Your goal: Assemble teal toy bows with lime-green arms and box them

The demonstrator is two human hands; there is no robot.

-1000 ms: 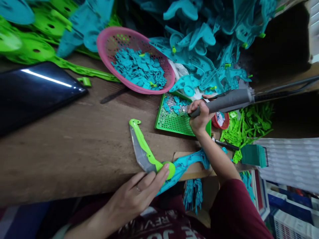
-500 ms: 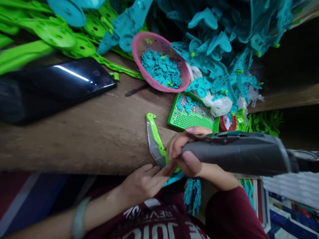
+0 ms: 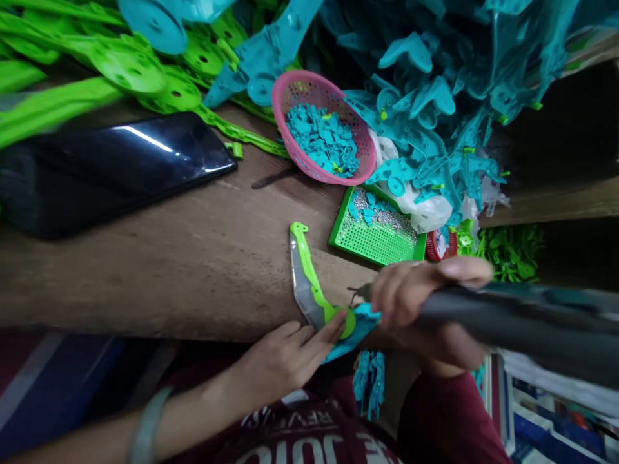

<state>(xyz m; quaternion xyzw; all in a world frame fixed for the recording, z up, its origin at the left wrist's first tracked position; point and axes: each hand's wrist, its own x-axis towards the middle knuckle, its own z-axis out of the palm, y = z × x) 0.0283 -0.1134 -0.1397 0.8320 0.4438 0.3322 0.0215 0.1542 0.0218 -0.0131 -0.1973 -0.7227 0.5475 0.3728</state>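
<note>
My right hand (image 3: 430, 303) is wrapped round a dark grey power screwdriver (image 3: 527, 328), whose thin tip points left, a little above the work and apart from it. Under the fingers of my left hand (image 3: 290, 351) is a plastic part with a lime-green arm (image 3: 309, 267), a clear grey blade-like piece (image 3: 302, 296) and a teal piece (image 3: 355, 335). My left index finger presses on its round green end, and the thumb is hidden. The part lies at the table's front edge, partly over it.
A pink basket (image 3: 290, 151) holds small teal pieces. Beside it a green tray (image 3: 372, 241) holds screws and teal bits. A black phone (image 3: 120, 174) lies at left on the wooden table (image 3: 193, 277). Green parts (image 3: 126, 64) and teal parts (image 3: 435, 96) are heaped behind.
My right hand and the screwdriver have pulled away to the right from the plastic part, uncovering its round green end and the teal piece. My left hand stays on the part.
</note>
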